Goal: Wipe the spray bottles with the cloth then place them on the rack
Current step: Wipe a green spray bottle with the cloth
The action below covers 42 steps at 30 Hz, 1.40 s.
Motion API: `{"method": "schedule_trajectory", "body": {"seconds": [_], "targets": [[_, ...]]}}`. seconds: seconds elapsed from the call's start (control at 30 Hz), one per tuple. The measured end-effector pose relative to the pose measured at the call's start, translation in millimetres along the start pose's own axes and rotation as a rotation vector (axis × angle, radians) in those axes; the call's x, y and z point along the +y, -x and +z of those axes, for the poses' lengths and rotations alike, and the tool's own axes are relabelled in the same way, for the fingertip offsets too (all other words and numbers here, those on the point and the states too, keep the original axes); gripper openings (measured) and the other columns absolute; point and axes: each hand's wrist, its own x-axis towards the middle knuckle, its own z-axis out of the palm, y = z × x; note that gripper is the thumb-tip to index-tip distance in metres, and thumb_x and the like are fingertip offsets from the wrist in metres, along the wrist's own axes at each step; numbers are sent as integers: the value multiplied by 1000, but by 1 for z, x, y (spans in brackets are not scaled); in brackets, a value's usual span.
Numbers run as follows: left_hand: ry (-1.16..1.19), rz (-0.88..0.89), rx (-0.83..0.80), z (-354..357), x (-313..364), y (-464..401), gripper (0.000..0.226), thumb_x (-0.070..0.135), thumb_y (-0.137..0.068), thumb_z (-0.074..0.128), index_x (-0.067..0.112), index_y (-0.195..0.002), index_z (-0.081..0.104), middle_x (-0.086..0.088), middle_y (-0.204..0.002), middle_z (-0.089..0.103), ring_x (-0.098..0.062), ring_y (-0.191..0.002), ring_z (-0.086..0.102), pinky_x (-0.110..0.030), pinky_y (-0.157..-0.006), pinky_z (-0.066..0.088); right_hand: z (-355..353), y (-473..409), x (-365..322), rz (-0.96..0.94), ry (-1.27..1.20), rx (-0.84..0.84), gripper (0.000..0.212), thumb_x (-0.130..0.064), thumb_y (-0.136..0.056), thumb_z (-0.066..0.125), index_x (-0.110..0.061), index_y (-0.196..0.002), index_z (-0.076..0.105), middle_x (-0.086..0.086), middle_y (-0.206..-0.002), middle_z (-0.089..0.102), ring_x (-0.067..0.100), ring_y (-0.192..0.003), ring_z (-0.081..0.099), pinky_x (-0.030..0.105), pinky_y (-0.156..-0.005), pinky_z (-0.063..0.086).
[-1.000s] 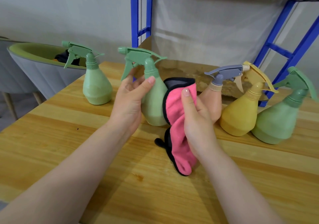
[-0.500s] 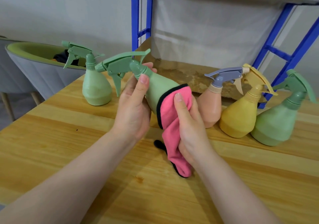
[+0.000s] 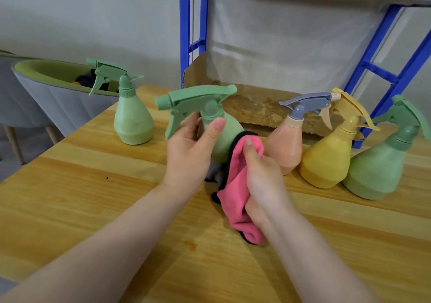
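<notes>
My left hand [image 3: 190, 153] grips a light green spray bottle [image 3: 222, 137] by its neck, lifted off the wooden table [image 3: 93, 197] and tilted toward me, nozzle to the left. My right hand [image 3: 263, 181] holds a pink cloth [image 3: 235, 186] with a black edge, pressed against the bottle's lower right side. Another green bottle [image 3: 133, 120] stands at the left. To the right stand a peach bottle [image 3: 288, 144] with a grey sprayer, a yellow bottle [image 3: 326, 160] and a green bottle [image 3: 377, 167]. The blue rack [image 3: 186, 34] rises behind the table.
A grey and green tub chair [image 3: 49, 97] stands beyond the table's left edge with dark items in it. A worn cardboard sheet [image 3: 261, 109] lies on the rack's lower shelf behind the bottles. Bare tabletop lies in front of my arms.
The held bottle has turned more upright and come closer to me. My right hand with the cloth has slid lower along the bottle's side.
</notes>
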Motion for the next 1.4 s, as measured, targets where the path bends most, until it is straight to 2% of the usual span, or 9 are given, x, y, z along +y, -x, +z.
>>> {"method": "schedule_trajectory", "body": {"seconds": [0.17, 0.3, 0.57, 0.77, 0.97, 1.03, 1.1, 1.2, 1.4], "targets": [[240, -99, 57, -3, 1, -7, 21, 23, -94, 54, 21, -111, 66, 10, -106, 69, -6, -105, 61, -32, -101, 49, 4, 3, 5, -218, -25, 6, 24, -39, -97, 57, -20, -104, 72, -3, -98, 77, 11, -98, 72, 42, -96, 54], [375, -186, 26, -3, 3, -8, 24, 30, -93, 52, 22, -110, 66, 5, -101, 67, -10, -95, 62, -33, -92, 53, 7, 5, 6, -143, -119, -111, 33, -49, -94, 57, -25, -114, 67, -3, -111, 75, 16, -110, 68, 45, -105, 48], [238, -113, 24, -6, -2, -8, 19, 26, -92, 62, 25, -110, 67, 4, -109, 66, -11, -106, 59, -37, -99, 48, -5, -7, 3, 45, 74, -143, 64, -70, -87, 49, -17, -119, 66, 3, -106, 76, 20, -99, 72, 42, -96, 55], [32, -75, -24, 0, -3, 0, 20, 13, -93, 60, 19, -111, 62, 26, -95, 72, 9, -96, 64, -12, -83, 47, -9, -15, 4, -247, 275, 62, 37, -43, -99, 51, -13, -88, 69, 9, -87, 75, 26, -88, 70, 48, -87, 55], [-120, -166, 8, -4, -9, -2, 46, 53, -75, 68, 26, -112, 66, 7, -108, 73, -13, -109, 66, -35, -97, 52, -21, -18, -9, -552, 208, 169, 32, -22, -102, 51, 2, -83, 63, 13, -67, 54, 1, -69, 58, 36, -78, 44], [-142, -195, 17, 0, -7, -5, 51, 51, -79, 70, 23, -122, 64, 7, -114, 72, -14, -112, 64, -41, -101, 51, -25, -19, -14, -697, 252, 206, 28, -34, -99, 51, -21, -77, 61, 9, -83, 63, 5, -79, 52, 40, -88, 47], [-173, -229, 14, 4, -8, -10, 43, 39, -88, 71, 22, -126, 62, 9, -116, 70, -12, -111, 64, -42, -102, 51, -30, -19, -21, -778, 306, 239, 28, -44, -93, 49, -32, -68, 45, -2, -78, 53, 6, -75, 45, 34, -75, 48], [-218, -268, -42, 15, -7, -20, 40, 32, -91, 68, 23, -129, 59, 13, -118, 67, -3, -109, 64, -34, -102, 51, -43, -21, -27, -796, 277, 291, 46, -34, -93, 56, -8, -61, 37, -1, -58, 35, 3, -56, 31, 31, -55, 33], [-321, -260, -116, 31, -25, -38, 58, 38, -91, 67, 14, -141, 52, 8, -132, 62, -5, -122, 57, -31, -107, 46, -61, -31, -37, -773, 179, 357, 47, -13, -93, 67, -3, -60, 34, 2, -60, 30, 3, -57, 26, 22, -53, 29]]}}
